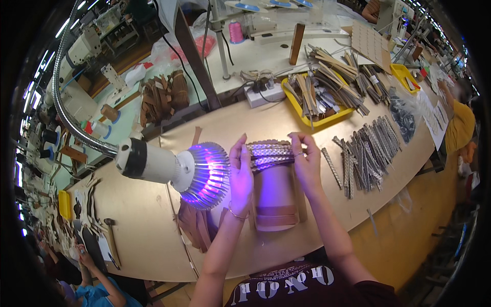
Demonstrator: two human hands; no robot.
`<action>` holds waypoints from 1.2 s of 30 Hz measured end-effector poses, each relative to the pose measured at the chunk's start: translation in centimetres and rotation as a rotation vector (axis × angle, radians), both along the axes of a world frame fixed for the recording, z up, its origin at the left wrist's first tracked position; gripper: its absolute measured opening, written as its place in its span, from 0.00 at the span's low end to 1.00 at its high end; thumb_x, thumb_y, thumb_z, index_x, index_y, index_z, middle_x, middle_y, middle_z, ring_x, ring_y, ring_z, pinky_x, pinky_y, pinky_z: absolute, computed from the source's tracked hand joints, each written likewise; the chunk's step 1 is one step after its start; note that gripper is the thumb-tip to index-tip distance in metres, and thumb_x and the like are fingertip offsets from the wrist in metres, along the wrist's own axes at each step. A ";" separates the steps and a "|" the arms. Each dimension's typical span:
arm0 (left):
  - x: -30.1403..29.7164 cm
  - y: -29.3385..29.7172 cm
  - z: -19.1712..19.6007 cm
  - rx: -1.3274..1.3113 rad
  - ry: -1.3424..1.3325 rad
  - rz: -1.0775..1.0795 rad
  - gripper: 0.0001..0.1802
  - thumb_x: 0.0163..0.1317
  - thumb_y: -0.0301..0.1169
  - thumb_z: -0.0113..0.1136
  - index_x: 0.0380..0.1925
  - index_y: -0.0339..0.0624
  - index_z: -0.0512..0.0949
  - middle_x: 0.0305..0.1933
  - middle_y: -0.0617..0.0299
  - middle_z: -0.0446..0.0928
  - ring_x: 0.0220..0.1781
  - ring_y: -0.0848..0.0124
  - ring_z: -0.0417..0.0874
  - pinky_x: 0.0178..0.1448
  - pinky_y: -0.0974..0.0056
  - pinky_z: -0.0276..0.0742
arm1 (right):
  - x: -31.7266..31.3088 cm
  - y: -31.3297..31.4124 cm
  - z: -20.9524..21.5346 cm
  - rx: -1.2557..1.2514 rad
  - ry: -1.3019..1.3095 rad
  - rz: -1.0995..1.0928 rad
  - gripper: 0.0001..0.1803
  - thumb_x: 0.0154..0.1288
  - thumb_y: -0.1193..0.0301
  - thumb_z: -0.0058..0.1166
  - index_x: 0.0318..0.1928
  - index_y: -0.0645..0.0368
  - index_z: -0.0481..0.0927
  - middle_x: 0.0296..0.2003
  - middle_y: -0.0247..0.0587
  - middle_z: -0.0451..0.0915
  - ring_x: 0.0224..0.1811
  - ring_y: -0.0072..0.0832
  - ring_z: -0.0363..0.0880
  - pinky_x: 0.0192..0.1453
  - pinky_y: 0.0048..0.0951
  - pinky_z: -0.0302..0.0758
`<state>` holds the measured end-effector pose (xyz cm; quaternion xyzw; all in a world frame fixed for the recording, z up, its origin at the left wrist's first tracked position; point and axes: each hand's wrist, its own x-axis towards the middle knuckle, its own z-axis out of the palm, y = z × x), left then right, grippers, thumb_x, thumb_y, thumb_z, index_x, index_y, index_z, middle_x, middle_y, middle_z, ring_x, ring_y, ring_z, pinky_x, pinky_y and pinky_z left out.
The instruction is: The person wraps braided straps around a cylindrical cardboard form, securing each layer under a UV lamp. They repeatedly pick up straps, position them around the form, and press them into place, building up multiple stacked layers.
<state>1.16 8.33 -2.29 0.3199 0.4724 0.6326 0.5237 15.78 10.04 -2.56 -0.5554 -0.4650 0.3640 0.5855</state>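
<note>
Glossy, scale-textured silvery strips (271, 150) glint here above a smooth, satiny gold tabletop (140, 222). Shiny finned metal on the lamp head (208, 175), ribbed metal along its gooseneck (58, 97)! Smooth plastic for the yellow tray (327, 120), matt leather-like brown bands (196, 225), plain wood in the upright block (296, 44).

Two hands, left hand (242, 179) and right hand (307, 162), hold one bundle of silvery braided strips (271, 150), too overlapped to count, above one tan form (276, 189). One lamp (179, 170) hangs over the desk (138, 220). Yellow trays (329, 121) number three: one by its far edge, one toward its far right corner, one at its left end. One white power strip (264, 96) sits at the far edge; toward the right edge lie one loose strip (332, 168) and one uncountable heap (369, 156).
</note>
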 end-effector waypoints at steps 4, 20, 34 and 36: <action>-1.9 -1.6 -1.2 0.094 0.175 0.076 0.22 0.77 0.34 0.44 0.64 0.32 0.67 0.65 0.51 0.71 0.66 0.64 0.72 0.69 0.61 0.67 | 2.7 -2.9 1.9 0.000 -0.305 0.010 0.10 0.65 0.68 0.62 0.42 0.61 0.80 0.39 0.37 0.78 0.46 0.27 0.76 0.51 0.26 0.71; -3.7 -11.9 -2.4 -0.024 0.306 -0.222 0.09 0.63 0.22 0.64 0.40 0.37 0.75 0.47 0.60 0.75 0.44 0.75 0.77 0.49 0.71 0.74 | 4.6 -9.1 4.3 -0.212 -0.304 0.691 0.14 0.61 0.68 0.67 0.38 0.62 0.76 0.33 0.40 0.79 0.34 0.28 0.77 0.41 0.30 0.75; -2.1 -8.3 -1.8 -0.047 0.141 -0.054 0.15 0.67 0.24 0.59 0.53 0.34 0.72 0.50 0.58 0.76 0.41 0.78 0.77 0.41 0.74 0.71 | 8.2 -5.8 -0.7 -0.186 -0.625 0.117 0.16 0.62 0.66 0.66 0.46 0.60 0.78 0.36 0.41 0.82 0.39 0.32 0.80 0.45 0.34 0.76; -2.6 -9.1 -2.2 -0.089 0.141 -0.010 0.15 0.69 0.24 0.56 0.54 0.34 0.72 0.51 0.59 0.76 0.41 0.79 0.78 0.42 0.74 0.72 | 9.8 -6.0 -2.4 -0.183 -0.878 -0.128 0.15 0.61 0.68 0.66 0.45 0.60 0.78 0.36 0.44 0.82 0.39 0.36 0.81 0.45 0.36 0.76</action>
